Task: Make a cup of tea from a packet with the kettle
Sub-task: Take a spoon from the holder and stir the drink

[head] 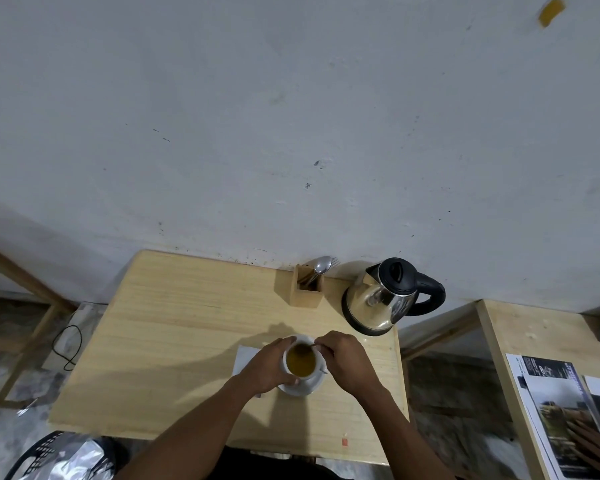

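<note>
A white cup [301,362] full of yellow-brown tea stands on a white saucer [300,389] on the wooden table [174,341]. My left hand [269,367] wraps around the cup's left side. My right hand [343,358] is at the cup's right rim, fingers pinched on a thin spoon handle [315,346] that dips into the tea. A white paper [245,358], possibly the packet, lies under my left hand. The steel kettle [383,297] with black lid and handle stands at the table's back right, untouched.
A wooden cutlery holder [307,289] with a spoon and a fork stands left of the kettle by the wall. A second table [499,341] with magazines [561,417] is on the right. A black basket [56,455] with a silver bag sits at bottom left.
</note>
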